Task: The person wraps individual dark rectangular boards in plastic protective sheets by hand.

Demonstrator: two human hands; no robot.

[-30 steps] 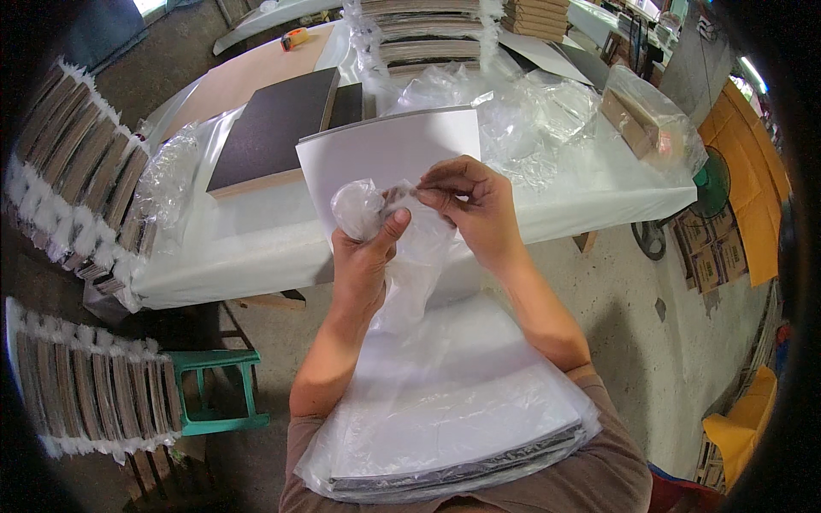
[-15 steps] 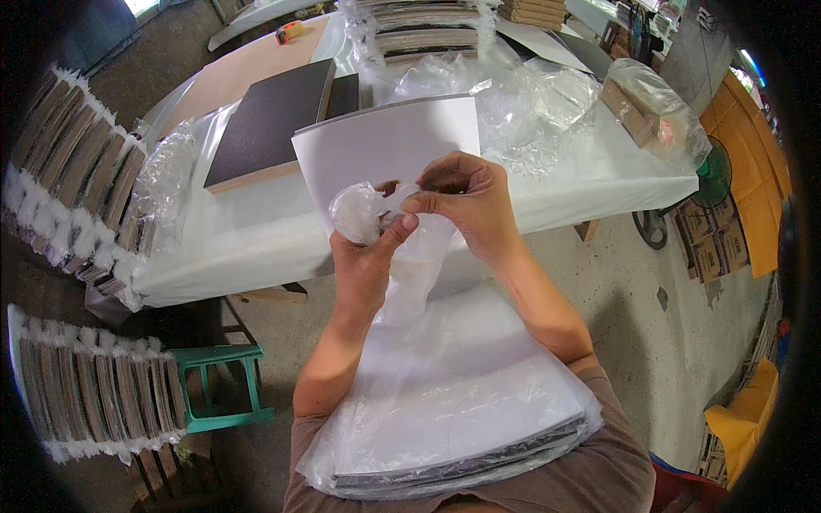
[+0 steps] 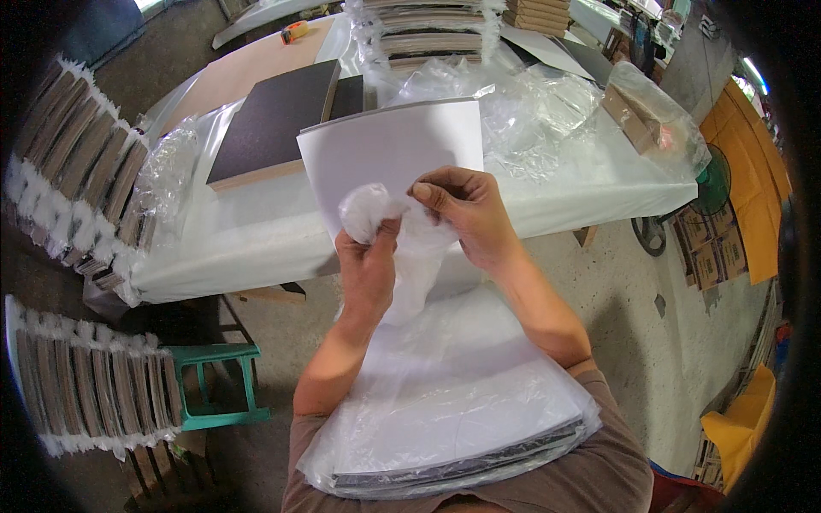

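A clear plastic bag [image 3: 453, 393] rests against my body, with a stack of white-faced sheets inside and dark edges showing at the near end. Its far end is gathered into a crumpled bunch [image 3: 363, 210]. My left hand [image 3: 368, 267] is closed around this bunch, thumb on top. To its right, my right hand [image 3: 472, 215] pinches at the loose plastic, thumb and forefinger together; the exact bit between the fingertips is hard to make out. Just beyond both hands, white sheets [image 3: 389, 145] overhang the table edge.
The table [image 3: 231, 256] is covered in white plastic. On it are dark boards [image 3: 278, 124], loose clear plastic [image 3: 539, 111] and a bagged brown block [image 3: 637, 120]. Wrapped stacks [image 3: 85, 162] stand at left, near a green stool [image 3: 218, 355]. A fan [image 3: 714, 179] stands at right.
My right hand has drawn slightly away from my left, and its fingers have curled tighter. My left thumb has shifted up onto the bunch. The bag on my lap stays put.
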